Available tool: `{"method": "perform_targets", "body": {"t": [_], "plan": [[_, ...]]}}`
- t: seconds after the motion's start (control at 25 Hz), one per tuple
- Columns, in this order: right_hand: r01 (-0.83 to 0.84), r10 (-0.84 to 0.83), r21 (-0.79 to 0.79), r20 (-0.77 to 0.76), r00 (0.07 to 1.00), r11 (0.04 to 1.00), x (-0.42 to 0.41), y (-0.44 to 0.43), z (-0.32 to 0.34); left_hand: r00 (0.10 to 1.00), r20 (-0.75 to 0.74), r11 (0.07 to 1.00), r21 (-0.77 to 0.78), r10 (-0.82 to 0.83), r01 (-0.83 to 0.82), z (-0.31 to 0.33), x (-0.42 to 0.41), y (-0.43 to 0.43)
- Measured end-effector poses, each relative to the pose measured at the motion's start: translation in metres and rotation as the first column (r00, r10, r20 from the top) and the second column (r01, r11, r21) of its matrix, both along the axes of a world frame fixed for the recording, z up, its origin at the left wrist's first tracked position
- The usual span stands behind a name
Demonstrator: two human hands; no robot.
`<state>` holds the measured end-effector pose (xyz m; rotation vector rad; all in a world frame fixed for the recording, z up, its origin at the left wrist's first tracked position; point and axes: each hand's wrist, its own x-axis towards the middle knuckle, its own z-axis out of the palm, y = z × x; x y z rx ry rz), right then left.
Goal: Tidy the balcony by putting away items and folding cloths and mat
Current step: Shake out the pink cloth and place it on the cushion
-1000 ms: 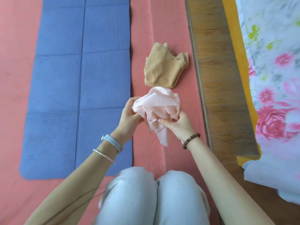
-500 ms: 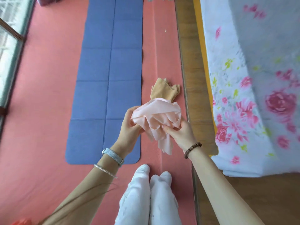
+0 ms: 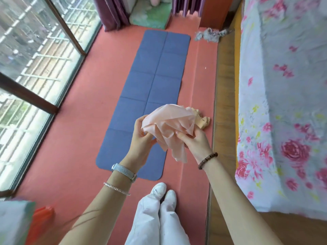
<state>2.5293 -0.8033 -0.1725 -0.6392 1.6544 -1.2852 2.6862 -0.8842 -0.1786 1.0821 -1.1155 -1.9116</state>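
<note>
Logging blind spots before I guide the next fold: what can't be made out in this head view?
- Tan towel: mostly hidden behind the crumpled pink cloth.
- Left hand and right hand: fingertips buried in the cloth.
- Grey rag: too small.
- Orange object: blurred, cut off bottom-left.

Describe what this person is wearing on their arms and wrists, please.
Both forearms are bare, with no sleeves in view. The left hand has a pale blue-grey woven watch band at the wrist and a thin silver bracelet below it. The right hand has a dark brown beaded bracelet.
</note>
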Motion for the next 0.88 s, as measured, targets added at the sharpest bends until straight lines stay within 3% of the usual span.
{"method": "perform_targets", "body": {"t": [0.52, 0.76, 0.88], "plan": [[-0.376, 0.369, 0.033, 0.127, 0.921, 0.926, 0.081, -0.041, 0.034, 0.984, 0.012, 0.983, 0.039, 0.179, -0.179, 0.031, 0.118, 0.006], [-0.459, 0.449, 0.063, 0.132, 0.884, 0.886, 0.143, -0.073, 0.041, 0.969, 0.0, 0.966, 0.078, 0.246, -0.245, 0.033, 0.185, -0.004], [-0.482, 0.469, 0.071, 0.146, 0.871, 0.873, 0.183, -0.092, 0.046, 0.965, -0.074, 0.965, 0.096, 0.25, -0.243, 0.036, 0.229, -0.015]]}}
